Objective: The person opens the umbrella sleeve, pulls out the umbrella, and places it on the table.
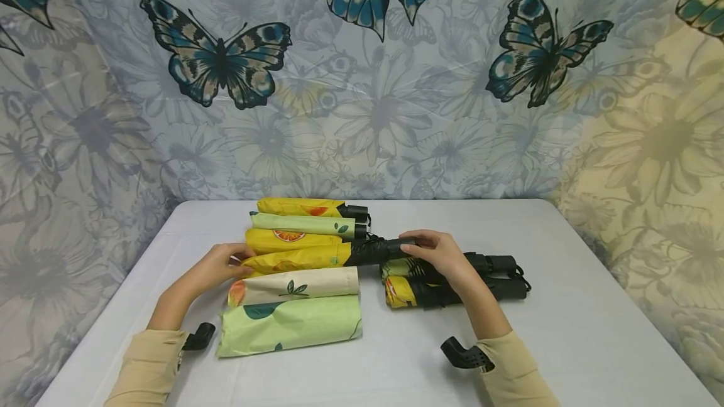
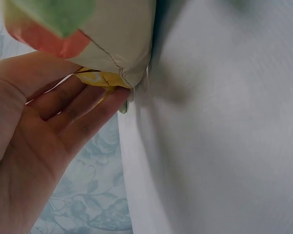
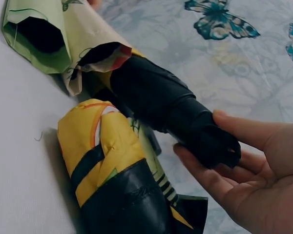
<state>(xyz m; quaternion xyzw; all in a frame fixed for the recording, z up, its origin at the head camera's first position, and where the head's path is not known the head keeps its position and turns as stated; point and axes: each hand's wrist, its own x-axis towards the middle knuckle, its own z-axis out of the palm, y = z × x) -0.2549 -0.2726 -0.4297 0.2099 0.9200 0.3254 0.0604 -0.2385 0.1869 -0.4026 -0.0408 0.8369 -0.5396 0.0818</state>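
In the head view, the left hand pinches the left end of a yellow umbrella, and the right hand grips its black handle at the right. Three other umbrellas lie on its far side; on its near side are a cream sleeve and, nearer, a green sleeve. To the right, a yellow-and-black umbrella lies by the right forearm.

In the left wrist view, the yellow end sits between thumb and fingers, partly hidden by the cream sleeve.

In the right wrist view, the digits hold the handle from opposite sides, and both sleeves show dark open ends.
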